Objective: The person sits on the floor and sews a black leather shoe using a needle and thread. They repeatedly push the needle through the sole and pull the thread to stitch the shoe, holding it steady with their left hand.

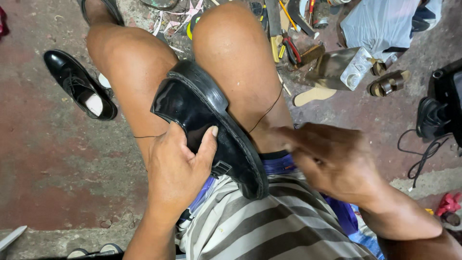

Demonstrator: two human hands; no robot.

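Observation:
A glossy black leather shoe lies wedged between my bare knees, sole edge turned to the right. My left hand grips its upper, thumb pressed on the leather. My right hand is closed just right of the sole and blurred by motion. A thin dark thread runs from the sole edge toward this hand, and another strand trails left across my thigh. Whether the fingers pinch a needle is hidden.
The matching black shoe lies on the reddish concrete floor at the left. Pliers and other hand tools are scattered beyond my knees. A tan insole, brown sandals, a plastic bag and a black machine sit at the right.

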